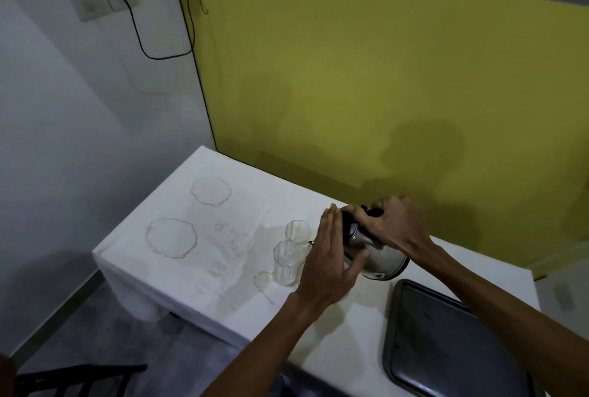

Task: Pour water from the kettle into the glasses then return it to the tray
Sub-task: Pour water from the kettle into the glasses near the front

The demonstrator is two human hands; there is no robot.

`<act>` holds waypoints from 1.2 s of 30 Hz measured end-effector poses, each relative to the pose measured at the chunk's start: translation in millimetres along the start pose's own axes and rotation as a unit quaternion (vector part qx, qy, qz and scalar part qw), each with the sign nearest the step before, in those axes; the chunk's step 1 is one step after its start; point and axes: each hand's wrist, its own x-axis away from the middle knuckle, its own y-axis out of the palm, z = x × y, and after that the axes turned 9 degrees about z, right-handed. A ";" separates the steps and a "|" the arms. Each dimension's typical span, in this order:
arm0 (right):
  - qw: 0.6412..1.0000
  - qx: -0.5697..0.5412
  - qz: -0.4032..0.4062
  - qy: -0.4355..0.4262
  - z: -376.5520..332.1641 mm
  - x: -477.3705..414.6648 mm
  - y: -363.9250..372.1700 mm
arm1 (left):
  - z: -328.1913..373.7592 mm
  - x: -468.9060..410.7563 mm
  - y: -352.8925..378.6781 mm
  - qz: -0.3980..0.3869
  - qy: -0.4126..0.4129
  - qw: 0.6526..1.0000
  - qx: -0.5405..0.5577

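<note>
A steel kettle [379, 256] with a black lid and handle is tilted to the left, its spout over the nearer of two clear glasses [287, 264]. The second glass [298, 231] stands just behind it. My right hand [392, 224] grips the kettle's black handle at the top. My left hand [331, 256] lies flat against the kettle's left side and lid, fingers spread, and hides the spout. The dark metal tray [446, 342] sits bare at the near right, below the kettle.
The table has a white cloth [204, 237] with two dried ring stains on its left half and small wet marks by the glasses. A yellow wall runs behind the table. A dark chair [73, 380] stands at the lower left.
</note>
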 end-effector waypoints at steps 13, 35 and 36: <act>1.000 -0.012 -0.002 -0.009 -0.4 -2.2 3.2 | -0.7 1.3 -3.5 -0.002 -0.005 1.000 0.005; 0.999 -0.021 0.010 -0.025 -6.4 -0.4 -3.2 | -2.5 2.0 -4.5 -0.008 -0.010 1.000 0.003; 0.999 -0.022 0.010 -0.027 -6.9 0.0 -3.5 | -3.0 2.2 -4.5 -0.010 -0.009 1.000 0.004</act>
